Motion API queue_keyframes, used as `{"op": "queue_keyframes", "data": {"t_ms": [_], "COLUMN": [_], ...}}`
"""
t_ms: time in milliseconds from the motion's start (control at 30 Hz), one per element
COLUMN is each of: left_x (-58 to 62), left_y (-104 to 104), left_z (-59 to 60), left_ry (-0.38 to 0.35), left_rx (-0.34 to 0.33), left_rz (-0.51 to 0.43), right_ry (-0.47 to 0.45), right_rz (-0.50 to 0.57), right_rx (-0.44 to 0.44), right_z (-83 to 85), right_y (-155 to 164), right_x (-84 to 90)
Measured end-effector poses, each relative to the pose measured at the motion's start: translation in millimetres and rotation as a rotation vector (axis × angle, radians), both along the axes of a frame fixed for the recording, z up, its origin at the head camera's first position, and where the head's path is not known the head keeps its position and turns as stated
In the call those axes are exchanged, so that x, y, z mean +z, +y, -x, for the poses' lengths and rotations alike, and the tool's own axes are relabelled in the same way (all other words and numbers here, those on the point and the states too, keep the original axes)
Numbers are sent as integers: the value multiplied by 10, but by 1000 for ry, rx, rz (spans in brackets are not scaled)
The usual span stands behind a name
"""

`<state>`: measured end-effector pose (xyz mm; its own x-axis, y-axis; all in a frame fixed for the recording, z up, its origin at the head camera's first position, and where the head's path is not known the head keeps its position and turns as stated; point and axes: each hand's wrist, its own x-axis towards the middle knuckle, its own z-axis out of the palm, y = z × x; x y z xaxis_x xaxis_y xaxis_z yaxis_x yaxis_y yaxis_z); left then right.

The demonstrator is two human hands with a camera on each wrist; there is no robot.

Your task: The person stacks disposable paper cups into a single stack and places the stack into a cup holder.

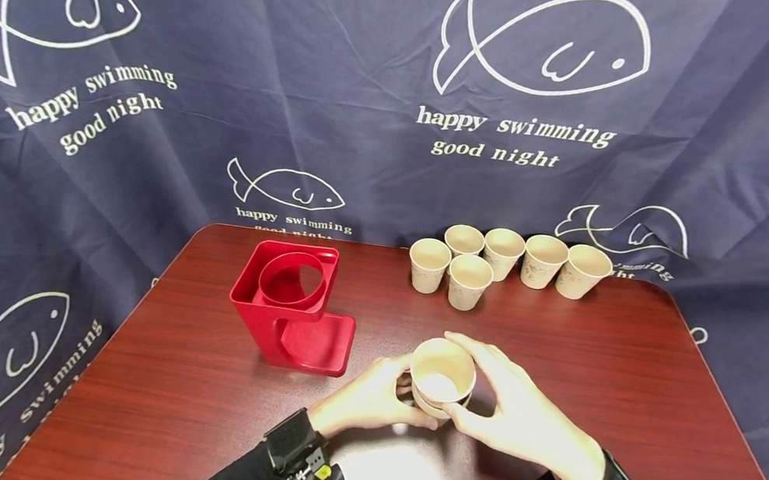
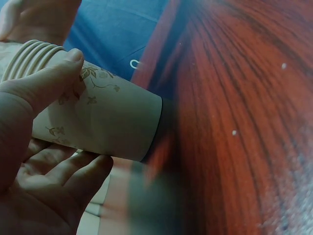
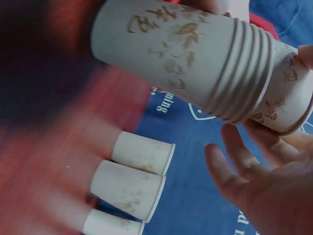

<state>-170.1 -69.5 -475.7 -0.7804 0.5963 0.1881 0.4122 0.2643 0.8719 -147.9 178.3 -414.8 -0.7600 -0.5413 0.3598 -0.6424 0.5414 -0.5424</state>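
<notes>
1. Paper is what I have in hand: a nested stack of cups [image 1: 442, 377], cream with a faint leaf print, held just above the dark red wooden table [image 1: 199, 393] near its front edge, mouth facing up toward me.
2. My left hand [image 1: 368, 399] grasps the stack from the left; the left wrist view shows my thumb [image 2: 46, 83] pressed across the printed wall just below the ribbed rims, with my fingers curled underneath.
3. My right hand [image 1: 520, 419] wraps the stack from the right, thumb at the near side of the rim and fingers curving round the far side. In the right wrist view my fingers [image 3: 230, 171] look loosely spread below the cups, so the hold there is light.
4. A red plastic cup holder [image 1: 293, 305] stands to the left of my hands, its round opening facing up.
5. Six single cups [image 1: 505, 264] sit clustered at the table's far edge, upright, well apart from my hands.
6. A navy cloth [image 1: 370, 113] with white fish outlines hangs behind the table.
</notes>
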Motion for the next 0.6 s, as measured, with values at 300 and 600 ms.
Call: {"op": "queue_keyframes", "data": {"t_ms": [300, 600], "left_x": [4, 9], "left_y": [14, 13], "left_z": [14, 4], "left_ry": [-94, -109], "left_rx": [-14, -18], "left_rz": [-40, -51], "right_ry": [39, 39], "right_rz": [-47, -70], "right_rx": [-18, -14], "right_z": [26, 11], "right_y": [24, 39], "right_x": [-97, -95]}}
